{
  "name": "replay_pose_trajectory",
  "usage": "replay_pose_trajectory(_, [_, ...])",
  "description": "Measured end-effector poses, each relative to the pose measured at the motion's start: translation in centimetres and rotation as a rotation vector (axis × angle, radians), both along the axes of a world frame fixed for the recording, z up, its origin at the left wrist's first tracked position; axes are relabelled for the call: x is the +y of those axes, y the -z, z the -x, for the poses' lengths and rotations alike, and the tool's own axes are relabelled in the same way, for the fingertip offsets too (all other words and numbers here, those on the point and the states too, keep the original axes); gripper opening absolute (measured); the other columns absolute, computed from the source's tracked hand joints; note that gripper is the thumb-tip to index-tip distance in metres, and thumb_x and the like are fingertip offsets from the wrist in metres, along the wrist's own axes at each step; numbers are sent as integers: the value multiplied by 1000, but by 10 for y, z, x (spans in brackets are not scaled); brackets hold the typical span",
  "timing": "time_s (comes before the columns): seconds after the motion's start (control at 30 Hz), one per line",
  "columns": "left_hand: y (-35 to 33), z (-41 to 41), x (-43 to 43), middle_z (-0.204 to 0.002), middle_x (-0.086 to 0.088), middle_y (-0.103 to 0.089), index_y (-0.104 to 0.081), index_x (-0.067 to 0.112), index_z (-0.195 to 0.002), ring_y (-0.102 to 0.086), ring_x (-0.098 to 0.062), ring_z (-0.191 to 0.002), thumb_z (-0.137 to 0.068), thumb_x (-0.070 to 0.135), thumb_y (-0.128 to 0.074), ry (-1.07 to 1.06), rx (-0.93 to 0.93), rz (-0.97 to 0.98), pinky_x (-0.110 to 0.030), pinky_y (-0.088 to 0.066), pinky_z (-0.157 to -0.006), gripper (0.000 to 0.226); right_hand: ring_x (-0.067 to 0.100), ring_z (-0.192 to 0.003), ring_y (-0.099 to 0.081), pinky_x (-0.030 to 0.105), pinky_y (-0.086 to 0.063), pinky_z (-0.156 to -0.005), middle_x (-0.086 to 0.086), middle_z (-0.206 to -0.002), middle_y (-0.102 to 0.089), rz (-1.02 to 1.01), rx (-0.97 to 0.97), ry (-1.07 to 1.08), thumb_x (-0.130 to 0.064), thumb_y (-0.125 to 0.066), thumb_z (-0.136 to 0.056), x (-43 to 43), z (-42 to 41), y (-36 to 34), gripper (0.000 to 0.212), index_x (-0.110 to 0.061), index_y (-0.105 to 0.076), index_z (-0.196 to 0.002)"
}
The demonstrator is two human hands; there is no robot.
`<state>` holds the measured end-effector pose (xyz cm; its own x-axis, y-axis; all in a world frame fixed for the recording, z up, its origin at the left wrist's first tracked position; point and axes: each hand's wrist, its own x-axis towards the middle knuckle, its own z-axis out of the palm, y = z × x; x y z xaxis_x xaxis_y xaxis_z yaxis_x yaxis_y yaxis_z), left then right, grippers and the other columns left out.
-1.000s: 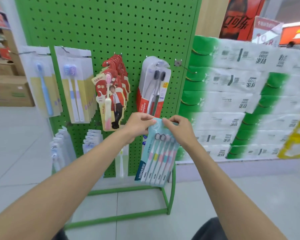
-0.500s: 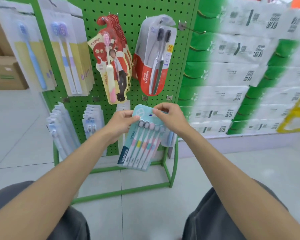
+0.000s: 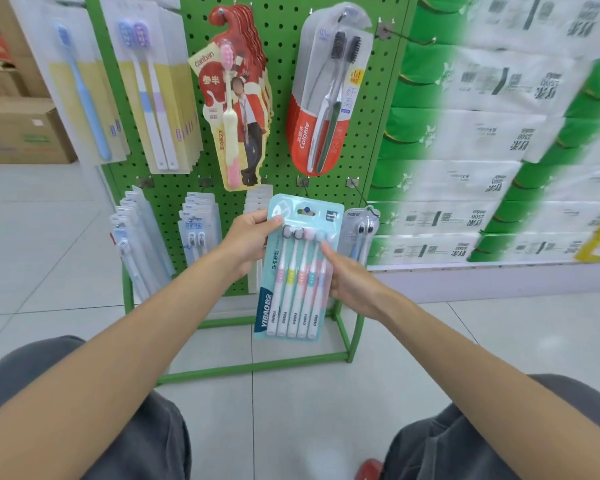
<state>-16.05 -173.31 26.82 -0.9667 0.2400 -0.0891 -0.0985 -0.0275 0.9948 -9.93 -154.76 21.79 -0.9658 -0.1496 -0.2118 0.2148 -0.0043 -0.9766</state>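
Blue toothbrush pack point(image 3: 293, 299): left hand point(image 3: 246, 244) grips top corner, right hand point(image 3: 354, 289) side.

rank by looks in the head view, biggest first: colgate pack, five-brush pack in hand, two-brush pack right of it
1. Colgate pack and five-brush pack: nearly alike; the held one is nearer the camera, so unranked.
2. two-brush pack: clearly smallest.

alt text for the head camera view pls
A person's left hand grips the top left corner of a five-toothbrush pack while the right hand holds its right edge, in front of a green pegboard rack hung with other toothbrush packs.
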Motion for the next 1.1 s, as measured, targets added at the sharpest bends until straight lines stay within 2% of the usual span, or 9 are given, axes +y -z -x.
replay_pose_trajectory(0.2, [0, 0, 3, -102, -5, -72, -65, 13, -112, -69, -17, -86, -101, 17, -54, -61, -85, -103, -33, -58, -78, 16, 19, -113, -66, 35, -50, -101, 5, -121, -69, -97, -158, -149, -8, -68, -89, 5, -26, 46, 33, -12, -64, -121])
replay_pose_trajectory(0.37, [0, -3, 5, -103, -4, -72, -65, 14, -112, -70, -18, -89, -101, 19, -53, -79, -58, -82, -34, -59, -80, 17, 19, -105, -69, 29, -56, -88, 4, -118, -71, -214, -153, -179, -7, -73, -85, 2, -36, 52, 40, -13, -62, -123])
replay_pose_trajectory(0.5, [7, 1, 3, -92, 4, -56, -52, 25, -102, -55, -14, -85, -100, 52, -42, -35, 100, 220, -31, -42, -92, 29, 18, -95, -72, 32, -60, -78, 2, -108, -72, -322, -32, -116, -7, -73, -85, -8, -43, 50, 34, -14, -64, -117])
replay_pose_trajectory(0.6, [0, -12, 4, -129, 8, -55, -38, 18, -139, -51, -8, -119, -84, 81, -37, 130, 144, 381, -37, -36, -107, 84, 19, -85, -73, 37, -62, -68, -2, -102, -70, -462, 128, -37, -10, -70, -85, -19, -48, 50, 34, -21, -61, -115])
replay_pose_trajectory(0.7, [-6, -22, 5, -159, 2, -25, 8, 12, -156, -36, -19, -139, -63, 86, -45, 193, 112, 411, -44, -35, -113, 130, 20, -70, -70, 34, -60, -61, 1, -96, -65, -641, 236, -38, -14, -58, -83, -28, -53, 50, 53, -24, -48, -134])
replay_pose_trajectory(0.77, [-7, -27, 6, -159, 4, -20, 15, 14, -155, -37, -16, -135, -63, 78, -51, 240, 45, 355, -45, -46, -105, 130, 13, -67, -62, 23, -52, -54, 8, -105, -60, -699, 285, -80, -7, -51, -84, -31, -56, 49, 82, -39, -15, -152])
replay_pose_trajectory(0.83, [-7, -32, 6, -145, 3, -35, -2, 18, -155, -40, -18, -129, -70, 68, -61, 287, 3, 219, -43, -56, -91, 115, -6, -81, -52, 10, -44, -63, 3, -140, -46, -700, 337, -145, -2, -46, -85, -33, -60, 48, 98, -49, 10, -150])
replay_pose_trajectory(0.93, [-2, -32, 1, -111, -4, -58, -42, 15, -126, -55, -21, -109, -89, 42, -65, 310, -4, 89, -41, -59, -80, 52, -5, -141, -17, 30, -28, -117, -23, -159, 0, -689, 424, -170, -7, -54, -86, -33, -56, 51, 100, -40, 12, -153])
replay_pose_trajectory(1.1, [4, -27, -13, -117, -17, -67, -48, 2, -132, -64, -28, -107, -105, 25, -34, 264, 0, 110, -50, -53, -95, 38, -5, -146, 7, 31, -7, -123, -22, -160, 9, -664, 354, -171, -49, -81, -72, -31, -52, 50, 125, -31, 11, -155])
